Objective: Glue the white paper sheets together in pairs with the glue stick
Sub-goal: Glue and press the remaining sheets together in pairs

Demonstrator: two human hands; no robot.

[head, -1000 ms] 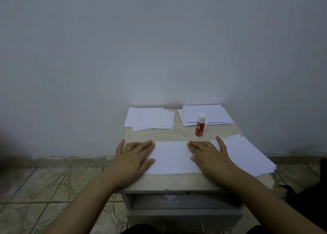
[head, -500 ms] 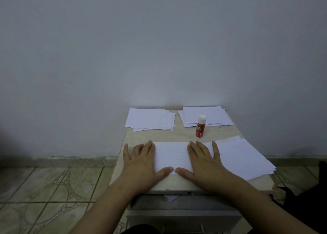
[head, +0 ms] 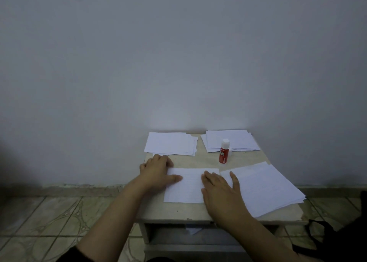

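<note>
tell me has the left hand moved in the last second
Yes. The left hand has slid back toward the far-left paper stack, its fingers now at the sheet's far-left corner.

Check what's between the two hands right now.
Head view: only the lined sheet lies between them. The left hand presses its left edge and the right hand its right part. Nothing sits on the paper in that gap.

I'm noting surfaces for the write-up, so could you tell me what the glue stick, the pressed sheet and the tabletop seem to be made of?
Glue stick: probably plastic, red glossy tube with a white cap. Pressed sheet: thin matte white paper, faintly lined, lying flat under the left hand and right hand. Tabletop: pale beige, mottled like stone or laminate; its front edge is chipped, so which one is unclear.
</note>
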